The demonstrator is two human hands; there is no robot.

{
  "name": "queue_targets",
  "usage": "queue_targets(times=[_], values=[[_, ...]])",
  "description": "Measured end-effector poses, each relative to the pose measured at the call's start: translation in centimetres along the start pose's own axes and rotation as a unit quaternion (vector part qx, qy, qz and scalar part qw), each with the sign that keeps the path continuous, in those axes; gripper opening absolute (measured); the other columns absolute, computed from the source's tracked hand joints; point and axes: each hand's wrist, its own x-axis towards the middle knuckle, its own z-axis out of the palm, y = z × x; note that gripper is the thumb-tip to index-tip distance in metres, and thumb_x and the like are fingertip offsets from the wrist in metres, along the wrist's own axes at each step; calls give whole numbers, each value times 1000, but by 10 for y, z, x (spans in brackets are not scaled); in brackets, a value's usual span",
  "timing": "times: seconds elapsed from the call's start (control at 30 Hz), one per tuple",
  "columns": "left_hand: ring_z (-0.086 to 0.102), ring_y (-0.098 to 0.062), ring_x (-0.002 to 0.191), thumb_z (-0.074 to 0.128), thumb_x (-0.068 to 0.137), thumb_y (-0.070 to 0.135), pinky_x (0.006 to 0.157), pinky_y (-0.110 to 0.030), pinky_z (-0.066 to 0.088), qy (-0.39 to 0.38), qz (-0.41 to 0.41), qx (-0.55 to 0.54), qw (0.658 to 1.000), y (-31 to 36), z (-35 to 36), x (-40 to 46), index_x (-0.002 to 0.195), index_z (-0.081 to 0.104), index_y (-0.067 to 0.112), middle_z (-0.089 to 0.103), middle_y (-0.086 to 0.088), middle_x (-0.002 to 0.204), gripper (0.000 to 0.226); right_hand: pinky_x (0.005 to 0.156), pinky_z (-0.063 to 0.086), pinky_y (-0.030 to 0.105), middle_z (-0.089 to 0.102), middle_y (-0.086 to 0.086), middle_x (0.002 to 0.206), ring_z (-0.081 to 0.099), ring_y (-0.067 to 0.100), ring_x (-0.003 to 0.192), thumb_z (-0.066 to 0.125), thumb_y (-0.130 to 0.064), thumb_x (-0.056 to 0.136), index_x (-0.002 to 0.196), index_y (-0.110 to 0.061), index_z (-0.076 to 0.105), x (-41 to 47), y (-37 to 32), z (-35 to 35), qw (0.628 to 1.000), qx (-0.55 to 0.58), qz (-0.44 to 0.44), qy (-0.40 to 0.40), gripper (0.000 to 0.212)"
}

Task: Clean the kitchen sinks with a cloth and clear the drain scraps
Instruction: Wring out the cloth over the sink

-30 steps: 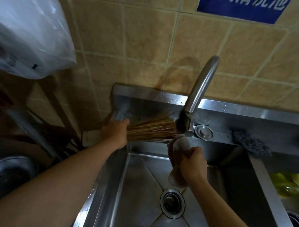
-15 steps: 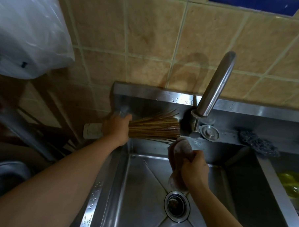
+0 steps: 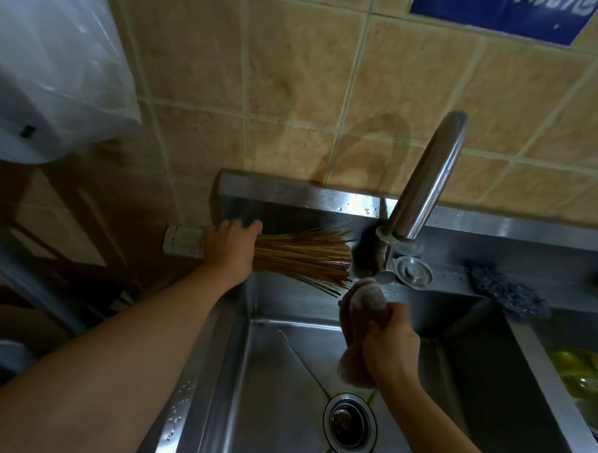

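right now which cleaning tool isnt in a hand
The dark steel-wool scourer on the ledge right of the tap. The left hand grips the bamboo brush; the right hand grips the cloth.

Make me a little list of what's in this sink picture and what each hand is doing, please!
left hand: grips the bamboo brush on the sink's back ledge
right hand: holds the cloth bunched up over the basin
faucet: spout end just above the cloth
sink: steel, wet drops on its left rim
drain: dark, scraps cannot be made out
scouring pad: lies on the ledge at right
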Motion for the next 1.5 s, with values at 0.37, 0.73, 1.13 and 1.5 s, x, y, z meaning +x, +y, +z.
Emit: queue_targets(times=[0.37, 0.73, 1.13, 1.5], values=[[51, -31, 106, 63, 77, 5, 87, -40, 40, 21, -3, -10, 1000, 10, 34, 39, 117, 48, 22, 55, -10, 110, 46, 88, 49, 49, 59, 13, 108, 58, 28, 99, 44, -11, 96, 114, -15, 47, 26, 22, 12, 1000, 2, -3, -12, 18], [49, -33, 114, 58, 84, 9, 97, -45, 38, 40, 21, 6, 999, 14, 49, 36, 132, 46, 19, 56, -11, 121, 51, 76, 39, 33, 57, 10, 103, 49, 19, 88, 43, -8, 96, 118, -10, 47, 29, 29, 23, 1000, 1, 6, -21, 23], [43, -32, 123, 69, 75, 8, 94, -44, 38, 14, 5, 16, 1000, 21, 35, 24, 141, 33, 20, 47, -10, 134, 75, 76, 39, 31, 59, 14, 114, 49, 18, 91, 43, -9, 97, 122, -9, 46, 21, 27, 17, 1000, 7, -9, -29, 25], [40, -29, 126, 73, 75, 14, 99, -44, 38, 0, 26, -30, 999, 28, 14, -31, 141, 33, 18, 41, -9, 139, 78, 85, 45, 41, 56, 13, 110, 55, 27, 100, 44, -11, 97, 118, -11, 46, -6, 34, -17, 999, 23, 15, -19, 22]])
